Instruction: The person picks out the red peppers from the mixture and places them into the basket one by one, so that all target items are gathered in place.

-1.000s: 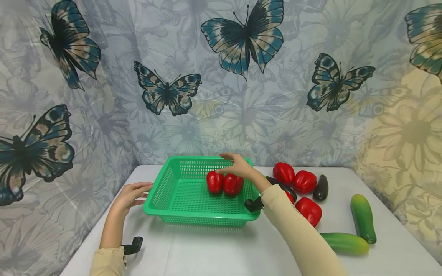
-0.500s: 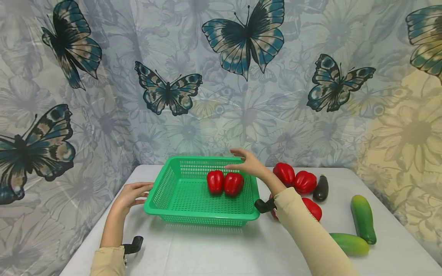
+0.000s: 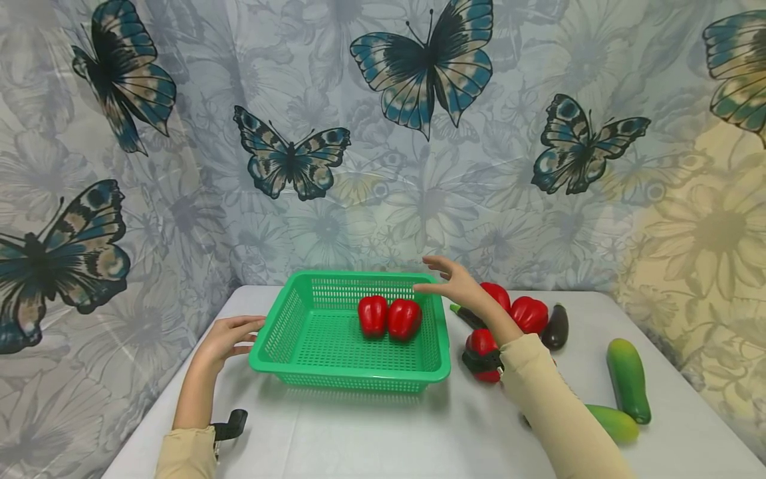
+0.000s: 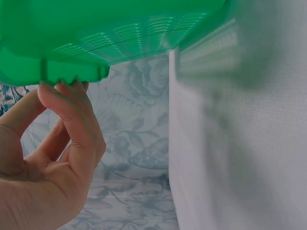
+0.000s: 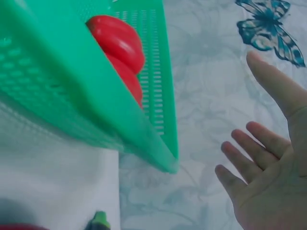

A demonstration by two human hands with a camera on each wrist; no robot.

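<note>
A green plastic basket (image 3: 353,376) stands on the white table, with two red bell peppers (image 3: 372,316) side by side in its right half. My left hand (image 3: 224,342) is at its left rim, fingers loosely bent. In the left wrist view, the fingertips (image 4: 62,86) of that hand touch the underside of the rim. My right hand (image 3: 455,286) hovers above the basket's back right corner, holding nothing. Its thumb and fingers are spread apart in the right wrist view, beside the basket wall (image 5: 115,110).
Right of the basket lie more red bell peppers (image 3: 529,315), a long eggplant (image 3: 471,318) with a green stem and a short dark eggplant (image 3: 558,327). Two green zucchini (image 3: 628,379) are nearer the right edge. My right sleeve hides part of this group. A butterfly-print cloth (image 3: 419,199) hangs behind.
My right hand has moved right, away from over the two peppers in the basket, to above the basket's back right corner. My left hand and the basket have stayed put.
</note>
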